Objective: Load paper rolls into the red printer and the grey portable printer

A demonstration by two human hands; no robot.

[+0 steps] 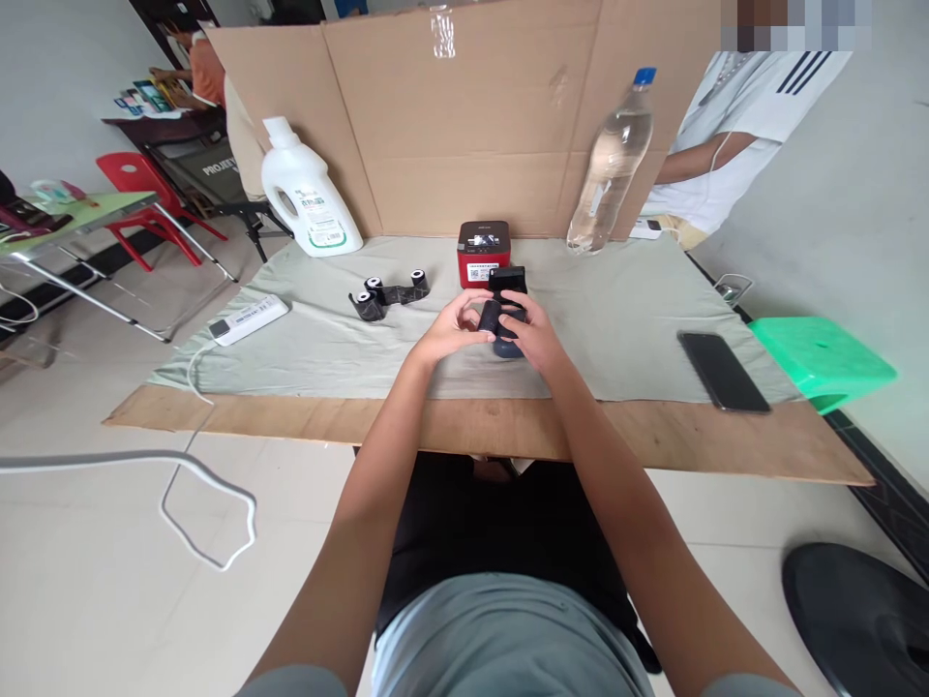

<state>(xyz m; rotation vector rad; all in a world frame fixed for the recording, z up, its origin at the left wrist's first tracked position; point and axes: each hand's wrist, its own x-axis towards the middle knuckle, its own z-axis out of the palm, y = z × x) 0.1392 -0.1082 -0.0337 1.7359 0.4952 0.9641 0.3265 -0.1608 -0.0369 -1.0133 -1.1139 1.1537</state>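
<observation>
My left hand (451, 327) and my right hand (535, 334) meet over the grey-green cloth (624, 310), both closed around a black roll (491, 317) and a black cartridge-like part (507, 283) that sticks up behind it. A red and black label printer (482, 253) stands just beyond my hands. To the left lies a black ribbon with several small spools (388, 290), a hand's width from my left hand.
A white detergent jug (305, 193) and a clear water bottle (612, 165) stand before a cardboard screen (464, 116). A black phone (722, 371) lies at the right, a white power strip (248, 318) at the left. A person in white sits behind the screen; a green stool (824, 356) is at right.
</observation>
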